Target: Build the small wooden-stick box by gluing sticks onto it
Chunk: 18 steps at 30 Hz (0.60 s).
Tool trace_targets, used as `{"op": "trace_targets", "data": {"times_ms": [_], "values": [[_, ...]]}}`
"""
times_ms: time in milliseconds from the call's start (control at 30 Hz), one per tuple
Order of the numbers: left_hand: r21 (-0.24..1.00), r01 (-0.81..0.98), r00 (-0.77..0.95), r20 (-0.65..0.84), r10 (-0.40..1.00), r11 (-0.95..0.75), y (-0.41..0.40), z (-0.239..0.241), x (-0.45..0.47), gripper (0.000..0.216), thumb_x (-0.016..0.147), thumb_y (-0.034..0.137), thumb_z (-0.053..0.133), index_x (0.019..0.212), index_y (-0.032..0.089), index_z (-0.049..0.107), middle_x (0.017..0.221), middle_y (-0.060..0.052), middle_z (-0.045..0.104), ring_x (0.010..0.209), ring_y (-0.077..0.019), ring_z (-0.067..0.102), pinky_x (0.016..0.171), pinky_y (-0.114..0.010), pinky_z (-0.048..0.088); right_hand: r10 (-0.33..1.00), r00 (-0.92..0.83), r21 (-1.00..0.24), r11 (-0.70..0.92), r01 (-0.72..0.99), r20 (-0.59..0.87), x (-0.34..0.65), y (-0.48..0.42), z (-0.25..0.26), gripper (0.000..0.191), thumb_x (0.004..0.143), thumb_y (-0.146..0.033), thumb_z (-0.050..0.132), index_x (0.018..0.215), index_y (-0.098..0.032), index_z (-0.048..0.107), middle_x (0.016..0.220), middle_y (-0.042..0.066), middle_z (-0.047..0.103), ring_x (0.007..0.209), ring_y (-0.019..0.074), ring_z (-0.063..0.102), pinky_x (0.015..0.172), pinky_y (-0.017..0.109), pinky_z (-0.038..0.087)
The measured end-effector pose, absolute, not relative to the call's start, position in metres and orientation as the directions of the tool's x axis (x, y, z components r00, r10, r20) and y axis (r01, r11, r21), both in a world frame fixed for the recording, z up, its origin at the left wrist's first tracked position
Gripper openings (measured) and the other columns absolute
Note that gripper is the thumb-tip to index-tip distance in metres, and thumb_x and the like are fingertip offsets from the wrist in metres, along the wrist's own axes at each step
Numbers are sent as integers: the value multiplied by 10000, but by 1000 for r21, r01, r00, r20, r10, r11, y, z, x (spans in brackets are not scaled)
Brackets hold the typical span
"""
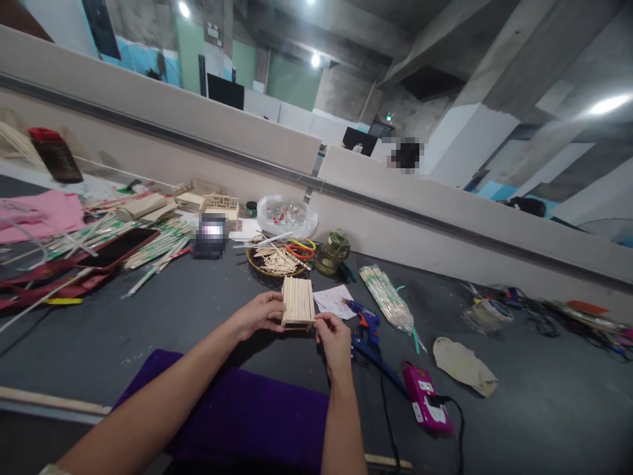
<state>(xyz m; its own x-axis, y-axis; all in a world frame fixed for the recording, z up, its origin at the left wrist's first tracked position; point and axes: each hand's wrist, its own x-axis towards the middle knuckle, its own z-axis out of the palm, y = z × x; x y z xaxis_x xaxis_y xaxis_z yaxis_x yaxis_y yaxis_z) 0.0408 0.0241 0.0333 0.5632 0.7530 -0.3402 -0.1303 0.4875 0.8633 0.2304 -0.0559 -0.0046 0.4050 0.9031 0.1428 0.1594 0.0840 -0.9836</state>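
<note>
A small model built of pale wooden sticks (299, 300) is between my two hands, just above or on the dark table. Its top is a row of sticks laid side by side, with a frame edge along the front. My left hand (262, 312) grips its left side, thumb and fingers closed on the edge. At the front right corner, my right hand (333, 328) pinches the model's edge between thumb and fingers; whether a separate small stick is in that pinch cannot be made out. Right of it lies a blue and orange glue gun (366, 320) beside a sheet of paper (336, 301).
Behind the model are a basket of loose sticks (257, 267), scissors with red and yellow handles (301, 248) and a green jar (332, 252). Bagged sticks (388, 297), a pink power strip (426, 399) and a cloth (463, 365) lie rightward. A phone (119, 249) lies left.
</note>
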Motion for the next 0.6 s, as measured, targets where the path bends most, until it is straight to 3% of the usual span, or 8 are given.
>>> {"op": "trace_targets", "data": {"times_ms": [67, 167, 267, 467, 600], "values": [[919, -89, 450, -307, 839, 384, 28, 34, 38, 426, 641, 296, 743, 985, 159, 533, 791, -29, 647, 686, -151, 627, 580, -290, 538, 900, 410, -983, 84, 162, 145, 230, -56, -5, 204, 740, -338, 595, 789, -154, 667, 567, -35, 556, 432, 87, 444, 429, 193, 332], [993, -4, 236, -113, 965, 117, 34, 34, 36, 286, 645, 313, 701, 852, 150, 589, 691, 8, 591, 559, -106, 538, 446, -188, 416, 901, 409, -983, 86, 162, 146, 230, -55, -4, 205, 736, -340, 594, 783, -155, 671, 542, -39, 545, 433, 92, 449, 430, 193, 330], [995, 66, 174, 64, 983, -77, 37, 36, 37, 218, 674, 326, 659, 802, 150, 643, 666, 13, 578, 520, -91, 470, 430, -180, 345, 900, 411, -983, 90, 159, 148, 230, -56, -2, 203, 736, -332, 586, 780, -154, 673, 549, -32, 552, 438, 95, 452, 427, 193, 330], [904, 272, 444, 186, 877, -330, 40, 51, 45, 122, 685, 230, 619, 740, 174, 712, 732, -20, 680, 687, -153, 572, 626, -223, 405, 898, 411, -983, 100, 156, 156, 230, -55, -1, 204, 728, -328, 582, 771, -155, 682, 547, -28, 560, 436, 97, 447, 427, 196, 339], [770, 355, 621, 231, 749, -531, 38, 59, 57, 163, 722, 176, 580, 784, 191, 731, 769, -33, 691, 696, -157, 580, 645, -222, 385, 896, 412, -981, 103, 164, 163, 230, -55, -1, 194, 716, -323, 595, 757, -156, 685, 534, -30, 552, 435, 97, 443, 420, 194, 333]]}}
